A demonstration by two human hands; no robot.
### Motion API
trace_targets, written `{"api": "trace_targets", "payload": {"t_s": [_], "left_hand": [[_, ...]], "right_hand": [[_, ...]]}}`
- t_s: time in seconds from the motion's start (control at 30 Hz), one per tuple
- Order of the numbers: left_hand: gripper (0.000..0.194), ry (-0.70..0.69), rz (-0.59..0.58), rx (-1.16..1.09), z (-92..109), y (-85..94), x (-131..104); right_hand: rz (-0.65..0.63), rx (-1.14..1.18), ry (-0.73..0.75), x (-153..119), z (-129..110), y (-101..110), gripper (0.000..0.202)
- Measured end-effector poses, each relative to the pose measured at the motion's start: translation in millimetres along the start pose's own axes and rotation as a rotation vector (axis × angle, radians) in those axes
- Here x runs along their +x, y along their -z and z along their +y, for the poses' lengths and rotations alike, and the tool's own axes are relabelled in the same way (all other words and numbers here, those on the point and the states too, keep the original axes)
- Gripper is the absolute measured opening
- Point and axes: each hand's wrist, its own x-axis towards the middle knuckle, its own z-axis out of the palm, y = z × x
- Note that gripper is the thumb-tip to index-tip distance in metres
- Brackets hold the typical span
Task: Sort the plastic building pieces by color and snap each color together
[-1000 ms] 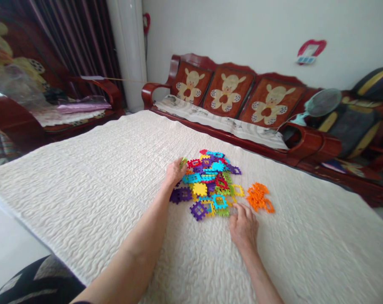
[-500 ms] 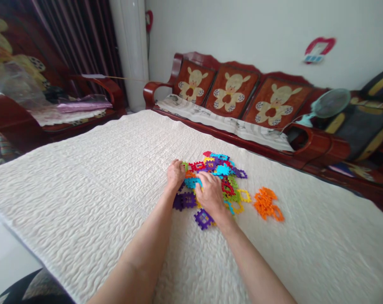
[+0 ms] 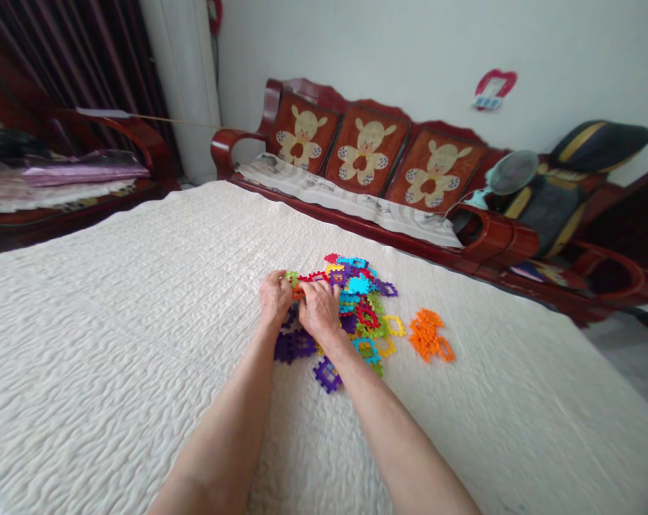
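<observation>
A mixed pile of flat, notched plastic pieces in purple, blue, green, red and yellow (image 3: pixel 367 315) lies on the cream quilted cover (image 3: pixel 141 322). At the pile's left edge is my left hand (image 3: pixel 275 295), its fingers bent down beside a light green piece (image 3: pixel 292 277); whatever is under the fingertips is hidden. My right hand (image 3: pixel 320 307) rests over the pile just to the right, fingers curved onto an orange piece (image 3: pixel 298 292). A separate heap of orange pieces (image 3: pixel 428 336) sits to the right of the pile.
Beyond the covered surface stands a red wooden sofa (image 3: pixel 324 187) with bear-patterned cushions (image 3: pixel 364 149). A small fan (image 3: pixel 511 173) and a dark bag (image 3: pixel 552 207) are at the right back. An armchair (image 3: pixel 157 146) with a pink folded item (image 3: pixel 85 170) is at the left.
The camera view has turned a little to the right. My right hand has moved left across the pile, closer to my left hand, uncovering blue pieces.
</observation>
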Motion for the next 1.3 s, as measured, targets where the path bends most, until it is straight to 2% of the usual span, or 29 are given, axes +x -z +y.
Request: {"api": "trace_targets", "payload": {"t_s": [0.1,0.17,0.3,0.37,0.47,0.53,0.6,0.67,0.73,0.8,0.93,1.03,1.17,1.3], "left_hand": [[0.036,-0.044,0.046,0.0,-1,-3.2,-1],[0.034,-0.112,0.065,0.007,-1,-5.3,-2],[0.031,-0.25,0.022,0.045,3,-7.4,-7],[0.031,-0.266,-0.008,0.078,5,-7.3,-9],[0.031,-0.242,-0.044,0.127,7,-6.8,-11],[0.031,-0.226,-0.058,0.148,8,-6.5,-12],[0.032,-0.216,-0.071,0.161,8,-6.5,-12],[0.032,-0.208,-0.081,0.169,9,-6.5,-12],[0.032,-0.205,-0.088,0.171,9,-6.5,-12],[0.032,-0.205,-0.095,0.172,10,-6.4,-13],[0.032,-0.202,-0.096,0.163,9,-6.3,-13],[0.033,-0.188,-0.093,0.152,8,-6.9,-13],[0.033,-0.16,-0.099,0.13,8,-7.6,-11],[0.034,-0.127,-0.101,0.062,9,-5.9,-10]], "right_hand": [[0.136,0.084,0.039,-8,10,12,0.032],[0.238,0.14,0.023,-16,27,20,0.034],[0.392,0.154,-0.13,-38,91,35,0.036],[0.41,0.104,-0.259,-52,130,39,0.038],[0.349,0.02,-0.489,-75,182,41,0.041],[0.302,-0.018,-0.608,-89,204,40,0.042],[0.315,-0.048,-0.678,-99,216,37,0.041],[0.398,-0.044,-0.641,-102,216,34,0.039],[0.481,0.024,-0.503,-98,204,29,0.038],[0.498,0.136,-0.341,-87,182,25,0.037],[0.383,0.288,-0.122,-59,129,14,0.037],[0.274,0.264,-0.076,-45,99,6,0.043],[0.16,0.197,-0.076,-40,77,3,0.046],[0.082,0.15,-0.006,-41,61,9,0.036]]}}
